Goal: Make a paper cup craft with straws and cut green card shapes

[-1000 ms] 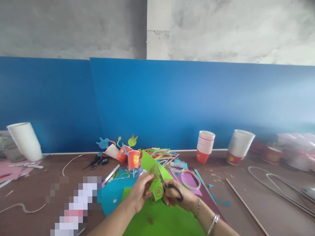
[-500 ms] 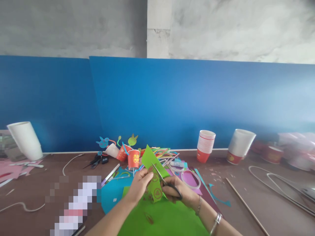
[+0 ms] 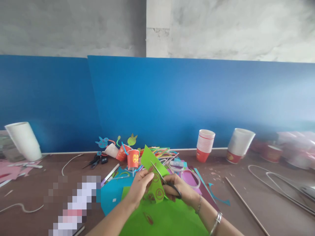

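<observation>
A piece of green paper (image 3: 157, 180) with brown circular drawings is pinched in my left hand (image 3: 142, 185). My right hand (image 3: 179, 190) is closed round a pair of scissors (image 3: 158, 171) with dark handles. Their blades lie against the paper and point up and left toward my left fingertips; whether the blades are parted is hard to see. Below both hands spreads a larger green sheet (image 3: 167, 219) with a brown leaf-like mark on it. Blue paper (image 3: 110, 193) sticks out from under it on the left.
Red paper cups (image 3: 133, 158) with paper figures stand behind, next to colourful straws (image 3: 159, 152). A clear tape roll (image 3: 190, 178) lies right of my hands. Cup stacks (image 3: 205, 146) line the back. A thin stick (image 3: 246, 205) and a cable (image 3: 268, 180) lie to the right; black scissors (image 3: 94, 161) lie left.
The green paper has turned slightly, showing more of its lower circle. Both hands keep nearly the same place and grip, and the view has shifted a little.
</observation>
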Motion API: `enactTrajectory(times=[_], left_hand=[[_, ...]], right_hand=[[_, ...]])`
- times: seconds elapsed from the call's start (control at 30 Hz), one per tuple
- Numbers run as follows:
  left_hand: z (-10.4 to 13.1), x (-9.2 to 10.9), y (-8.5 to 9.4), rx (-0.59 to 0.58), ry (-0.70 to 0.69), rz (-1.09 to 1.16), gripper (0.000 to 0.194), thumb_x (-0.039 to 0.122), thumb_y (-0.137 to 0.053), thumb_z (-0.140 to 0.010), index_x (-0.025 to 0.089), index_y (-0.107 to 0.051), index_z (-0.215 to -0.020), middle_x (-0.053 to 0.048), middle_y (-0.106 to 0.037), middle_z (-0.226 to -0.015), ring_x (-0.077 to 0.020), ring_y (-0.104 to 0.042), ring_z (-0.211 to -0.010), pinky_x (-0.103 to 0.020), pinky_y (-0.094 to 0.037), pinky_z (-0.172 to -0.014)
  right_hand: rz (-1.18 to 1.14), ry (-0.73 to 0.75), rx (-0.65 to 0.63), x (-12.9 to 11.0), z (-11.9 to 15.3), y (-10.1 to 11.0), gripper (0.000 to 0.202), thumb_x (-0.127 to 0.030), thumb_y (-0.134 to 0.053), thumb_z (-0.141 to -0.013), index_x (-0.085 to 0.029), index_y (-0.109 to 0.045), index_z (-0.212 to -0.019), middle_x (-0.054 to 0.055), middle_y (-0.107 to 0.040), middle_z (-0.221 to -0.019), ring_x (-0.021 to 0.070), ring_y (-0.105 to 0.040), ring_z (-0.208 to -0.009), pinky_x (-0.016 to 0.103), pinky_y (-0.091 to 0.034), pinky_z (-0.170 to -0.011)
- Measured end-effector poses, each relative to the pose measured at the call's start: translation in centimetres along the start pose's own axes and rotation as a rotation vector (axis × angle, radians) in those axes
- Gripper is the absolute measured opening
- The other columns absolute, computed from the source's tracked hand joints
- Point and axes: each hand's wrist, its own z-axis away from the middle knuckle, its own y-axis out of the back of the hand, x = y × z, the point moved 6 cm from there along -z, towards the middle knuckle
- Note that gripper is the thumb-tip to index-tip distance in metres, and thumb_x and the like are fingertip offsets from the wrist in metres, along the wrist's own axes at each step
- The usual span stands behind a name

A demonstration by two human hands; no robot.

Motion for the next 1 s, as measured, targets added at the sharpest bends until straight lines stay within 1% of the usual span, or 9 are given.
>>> enactTrajectory(times=[0.13, 0.27, 0.43, 0.53, 0.6, 0.67, 0.77, 0.9, 1.0], left_hand=[[0.4, -0.3, -0.5, 0.006, 0.046, 0.090, 0.035, 0.048, -0.074, -0.061, 0.017, -0.059, -0.063, 0.004, -0.056, -0.049, -0.0090, -0.046, -0.043, -0.021, -0.030, -0.044], [0.4, -0.3, -0.7, -0.003, 0.053, 0.106, 0.037, 0.049, -0.075, -0.060, 0.016, -0.057, -0.061, 0.004, -0.056, -0.048, -0.0078, -0.045, -0.042, -0.019, -0.027, -0.042], [0.3, -0.8, -0.4, 0.071, 0.065, 0.100, 0.043, 0.051, -0.076, -0.057, 0.018, -0.050, -0.056, 0.008, -0.043, -0.042, -0.0043, -0.032, -0.037, -0.018, -0.015, -0.037], [0.2, -1.0, -0.1, 0.099, 0.064, 0.082, 0.044, 0.052, -0.075, -0.059, 0.018, -0.047, -0.055, 0.009, -0.040, -0.041, -0.0041, -0.030, -0.037, -0.019, -0.016, -0.037], [0.0, -0.6, 0.2, 0.114, 0.015, 0.067, 0.043, 0.052, -0.071, -0.063, 0.018, -0.047, -0.054, 0.008, -0.039, -0.041, -0.0039, -0.030, -0.036, -0.018, -0.017, -0.038], [-0.1, 0.1, 0.6, 0.145, -0.044, 0.078, 0.042, 0.051, -0.070, -0.065, 0.017, -0.047, -0.056, 0.008, -0.039, -0.041, -0.0031, -0.028, -0.036, -0.018, -0.016, -0.038], [-0.2, 0.6, 0.8, 0.178, -0.078, 0.111, 0.039, 0.048, -0.074, -0.061, 0.017, -0.050, -0.061, 0.008, -0.045, -0.045, -0.0018, -0.026, -0.035, -0.019, -0.013, -0.038], [-0.2, 0.4, 0.5, 0.153, -0.052, 0.069, 0.039, 0.049, -0.073, -0.062, 0.015, -0.055, -0.061, 0.004, -0.053, -0.048, -0.0027, -0.030, -0.035, -0.020, -0.013, -0.038], [0.0, 0.4, 0.2, 0.116, -0.063, 0.054, 0.039, 0.049, -0.071, -0.064, 0.014, -0.056, -0.057, 0.004, -0.052, -0.046, -0.0025, -0.028, -0.034, -0.021, -0.013, -0.039]], right_hand=[[-0.059, 0.039, 0.019, 0.0, -0.2, -0.2, 0.013, -0.026, -0.066, -0.069, -0.013, -0.064, -0.069, -0.005, -0.057, -0.052, 0.0039, -0.044, -0.039, 0.015, -0.036, -0.039], [-0.062, 0.050, 0.019, -0.3, -0.2, -0.4, 0.012, -0.024, -0.064, -0.070, -0.013, -0.065, -0.066, -0.005, -0.053, -0.049, 0.0033, -0.041, -0.037, 0.014, -0.033, -0.037], [-0.078, 0.067, 0.057, -0.4, -0.3, -0.6, 0.010, -0.022, -0.062, -0.068, -0.013, -0.067, -0.065, -0.005, -0.055, -0.050, 0.0033, -0.040, -0.036, 0.014, -0.032, -0.034], [-0.112, 0.070, 0.064, -0.1, -0.5, -0.7, 0.009, -0.021, -0.062, -0.064, -0.013, -0.067, -0.065, -0.005, -0.056, -0.050, 0.0036, -0.041, -0.037, 0.014, -0.035, -0.035], [-0.114, 0.051, 0.068, 0.1, -0.5, -0.7, 0.010, -0.020, -0.061, -0.063, -0.013, -0.068, -0.065, -0.004, -0.056, -0.050, 0.0037, -0.042, -0.037, 0.014, -0.035, -0.035], [-0.112, 0.027, 0.063, 0.3, -0.5, -0.7, 0.011, -0.019, -0.061, -0.061, -0.013, -0.068, -0.065, -0.004, -0.057, -0.050, 0.0041, -0.043, -0.037, 0.014, -0.035, -0.035], [-0.151, 0.017, 0.043, 0.0, -0.5, -1.0, 0.012, -0.021, -0.063, -0.061, -0.013, -0.069, -0.067, -0.005, -0.056, -0.049, 0.0051, -0.043, -0.038, 0.016, -0.036, -0.037], [-0.259, 0.088, 0.075, -1.0, -0.3, -1.4, 0.015, -0.026, -0.070, -0.062, -0.013, -0.070, -0.069, -0.005, -0.055, -0.050, 0.0058, -0.041, -0.041, 0.019, -0.038, -0.044], [-0.250, 0.098, 0.130, -1.2, -0.2, -1.4, 0.019, -0.032, -0.074, -0.064, -0.014, -0.070, -0.070, -0.005, -0.052, -0.050, 0.0057, -0.038, -0.042, 0.019, -0.033, -0.042]])
